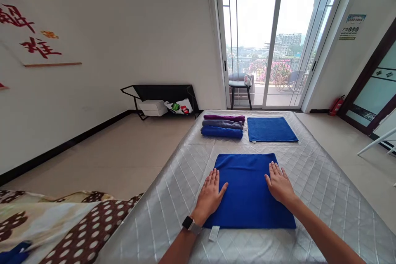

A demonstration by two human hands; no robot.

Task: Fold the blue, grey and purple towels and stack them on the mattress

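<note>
A blue towel [247,198] lies spread flat on the silver quilted mattress [167,206], with a white tag at its near left corner. My left hand [210,194], a watch on its wrist, rests flat on the towel's left edge, thumb spread inward. On the right edge lies my right hand [280,183], palm down with its fingers stretched out. Beyond them is a second flat blue towel [271,129]. To its left are three rolled or folded towels, one purple [224,118], one grey [222,124] and one blue [222,132].
A brown dotted blanket [83,231] covers the lower left. By the wall stands a black rack [154,90] holding a white box [153,107] and a bag. At the back are sliding glass doors [272,45] and a stool [240,84]; a fire extinguisher [336,105] stands right.
</note>
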